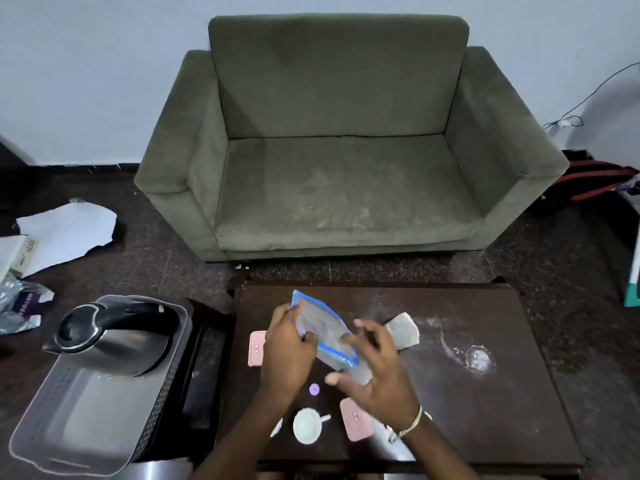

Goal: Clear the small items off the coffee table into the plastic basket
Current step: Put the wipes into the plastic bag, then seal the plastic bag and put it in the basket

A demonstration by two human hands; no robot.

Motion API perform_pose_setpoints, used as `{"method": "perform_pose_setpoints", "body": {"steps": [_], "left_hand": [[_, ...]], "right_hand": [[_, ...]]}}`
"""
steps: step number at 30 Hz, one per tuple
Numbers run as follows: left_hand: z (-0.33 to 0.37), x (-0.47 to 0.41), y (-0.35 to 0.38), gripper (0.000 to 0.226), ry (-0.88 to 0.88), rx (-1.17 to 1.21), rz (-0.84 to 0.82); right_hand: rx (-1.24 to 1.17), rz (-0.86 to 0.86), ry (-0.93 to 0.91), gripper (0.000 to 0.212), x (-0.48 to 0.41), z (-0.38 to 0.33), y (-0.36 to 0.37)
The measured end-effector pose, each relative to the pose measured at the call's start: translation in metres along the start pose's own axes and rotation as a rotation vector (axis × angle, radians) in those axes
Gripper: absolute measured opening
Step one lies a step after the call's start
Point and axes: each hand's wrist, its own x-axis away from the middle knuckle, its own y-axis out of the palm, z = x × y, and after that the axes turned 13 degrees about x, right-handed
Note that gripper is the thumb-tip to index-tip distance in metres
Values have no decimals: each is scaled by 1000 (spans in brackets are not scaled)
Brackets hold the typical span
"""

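My left hand (287, 351) grips a clear zip bag with a blue edge (320, 323) above the dark coffee table (485, 427). My right hand (374, 375) hovers over the bag's lower end with its fingers spread, blurred. On the table lie two pink cases (257, 348) (356, 424), a small purple disc (314, 389), a white cup (308, 426), a crumpled paper piece (403, 332) and a clear plastic wrapper (478, 358). The grey plastic basket (86, 427) stands left of the table and holds a steel kettle (114, 334).
A green sofa (339, 150) stands behind the table. White paper sheets (65, 230) and wrappers (20, 303) lie on the floor at left. A dark bag with red straps (588, 181) lies at the right, beside the sofa.
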Motion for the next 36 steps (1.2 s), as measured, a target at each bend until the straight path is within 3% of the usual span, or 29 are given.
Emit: {"method": "perform_pose_setpoints", "body": {"steps": [4, 6, 9, 12, 13, 15, 16, 19, 21, 23, 27, 31, 36], "left_hand": [[12, -2, -2, 50, 45, 86, 94], [12, -5, -8, 46, 95, 222, 159], [7, -13, -24, 62, 56, 480, 198], [-2, -27, -39, 104, -6, 497, -103], [-3, -30, -41, 106, -9, 513, -223], [-2, -32, -39, 88, -21, 627, -402], [1, -32, -35, 79, -26, 696, -432], [11, -27, -17, 70, 8, 785, -301], [15, -24, -9, 69, 44, 782, -184], [18, -25, -4, 74, 72, 787, -120], [17, -27, -2, 88, 122, 709, -147], [17, -28, -1, 43, 209, 589, -268], [21, -30, -5, 49, 162, 593, -348]], "right_hand": [[306, -101, 18, 28, -17, -22, -2], [233, -97, 49, 12, -33, -21, -17], [3, -112, 55, 24, -58, -13, -54], [-258, -252, 54, 31, -80, -5, -96], [-348, -284, 46, 30, -88, 0, -108], [-553, -297, 74, 24, -101, 7, -125], [-685, -270, 115, 30, -104, 9, -129], [-964, -154, 289, 82, -93, 18, -121], [-874, -114, 340, 101, -74, 21, -103], [-816, -88, 351, 107, -58, 23, -90], [-806, -55, 284, 89, -48, 21, -83], [-691, -42, 286, 62, -53, 27, -89], [-736, -103, 297, 55, -58, 32, -95]]}}
